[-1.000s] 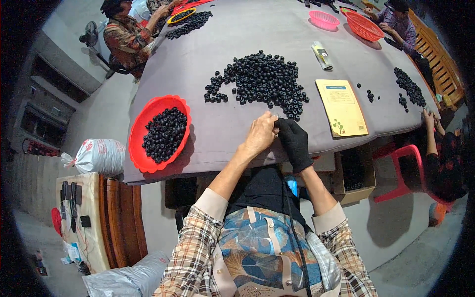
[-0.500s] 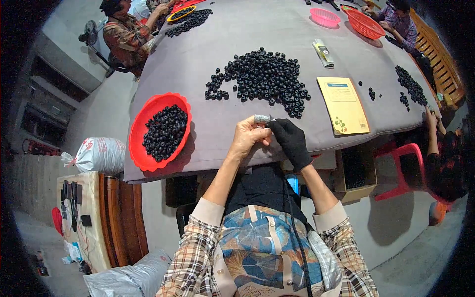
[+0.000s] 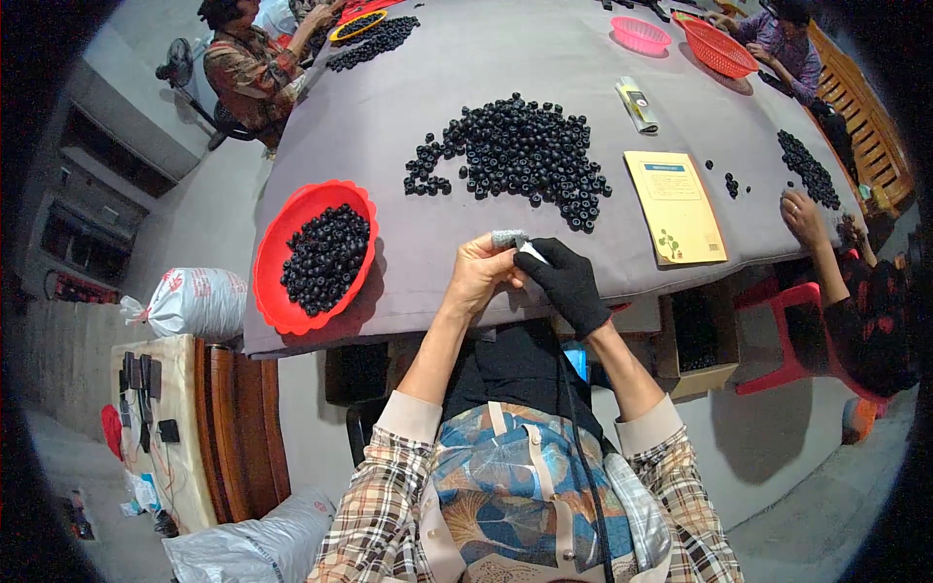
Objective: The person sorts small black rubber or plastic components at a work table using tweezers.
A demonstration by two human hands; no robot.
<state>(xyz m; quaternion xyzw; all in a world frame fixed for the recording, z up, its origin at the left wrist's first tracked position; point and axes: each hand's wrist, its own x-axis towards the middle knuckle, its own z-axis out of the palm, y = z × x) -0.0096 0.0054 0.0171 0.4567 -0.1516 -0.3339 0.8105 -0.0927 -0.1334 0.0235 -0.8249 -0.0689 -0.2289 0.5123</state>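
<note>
My left hand (image 3: 476,276) is bare, with grey wrapping round its index finger, and it is closed in a pinch at the near table edge. Against it works my right hand (image 3: 571,284) in a black glove, its fingers closed round a small whitish piece (image 3: 532,252) of unclear kind. Whatever the left fingers hold is hidden. Just beyond both hands lies a heap of small black ring-shaped pieces (image 3: 525,151). A red scalloped bowl (image 3: 272,291) to the left holds more of these pieces.
Right of the heap lie a yellow booklet (image 3: 675,209) and a pale packet (image 3: 637,105). Pink (image 3: 640,37) and red baskets (image 3: 719,49) stand at the far right. Other people sit round the table; one co-worker's hand (image 3: 803,216) is by a smaller pile (image 3: 809,170).
My right hand has turned a little, and a whitish piece now shows at its fingertips. The co-worker's hand at the right has moved left over the table.
</note>
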